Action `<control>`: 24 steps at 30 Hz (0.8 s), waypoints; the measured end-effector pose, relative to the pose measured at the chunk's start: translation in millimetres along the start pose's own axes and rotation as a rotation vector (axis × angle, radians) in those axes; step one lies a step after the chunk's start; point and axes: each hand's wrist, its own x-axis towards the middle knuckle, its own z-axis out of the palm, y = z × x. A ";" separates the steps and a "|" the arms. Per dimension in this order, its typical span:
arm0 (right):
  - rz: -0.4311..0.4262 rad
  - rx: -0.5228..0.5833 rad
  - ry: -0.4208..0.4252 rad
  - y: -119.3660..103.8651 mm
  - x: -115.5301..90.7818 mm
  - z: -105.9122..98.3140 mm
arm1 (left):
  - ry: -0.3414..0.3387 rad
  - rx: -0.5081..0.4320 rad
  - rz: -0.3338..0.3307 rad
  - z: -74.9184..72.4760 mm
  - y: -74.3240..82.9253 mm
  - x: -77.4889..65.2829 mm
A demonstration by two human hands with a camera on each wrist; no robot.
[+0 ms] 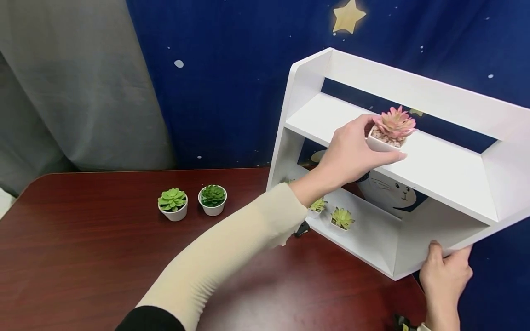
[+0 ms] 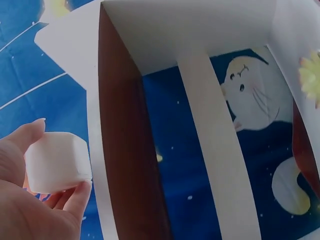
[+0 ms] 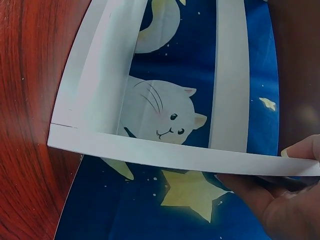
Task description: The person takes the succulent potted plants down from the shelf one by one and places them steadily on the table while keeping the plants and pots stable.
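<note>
Between thumb and fingers my left hand (image 1: 352,149) pinches a white pot holding a pink succulent (image 1: 395,125), just over the upper board of a white shelf (image 1: 439,165). In the left wrist view the pot (image 2: 59,162) shows its underside beside the shelf edge. My right hand (image 1: 447,276) grips the shelf's right side panel (image 3: 150,154) near its lower front, thumb on one face and fingers on the other. On the lower board stand small light-green succulents (image 1: 342,218), partly hidden by my left arm.
Two potted green succulents, a lighter one (image 1: 172,203) and a darker one (image 1: 213,198), stand on the dark red table (image 1: 83,248) left of the shelf. A blue curtain (image 1: 232,82) with stars and a grey curtain (image 1: 91,82) hang behind. A small black object (image 1: 302,229) lies near the shelf's front edge.
</note>
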 end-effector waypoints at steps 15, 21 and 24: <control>0.005 0.006 -0.015 0.9 -1.4 0.0 | 0.103 -0.045 -0.009 -35.3 -32.4 -36.0; -0.005 0.004 -0.004 0.6 -1.9 -1.7 | 0.186 -0.043 -0.036 -46.6 -46.5 -54.7; -0.007 0.002 0.001 0.3 -1.8 -3.1 | 0.202 -0.028 -0.038 -49.0 -51.4 -61.3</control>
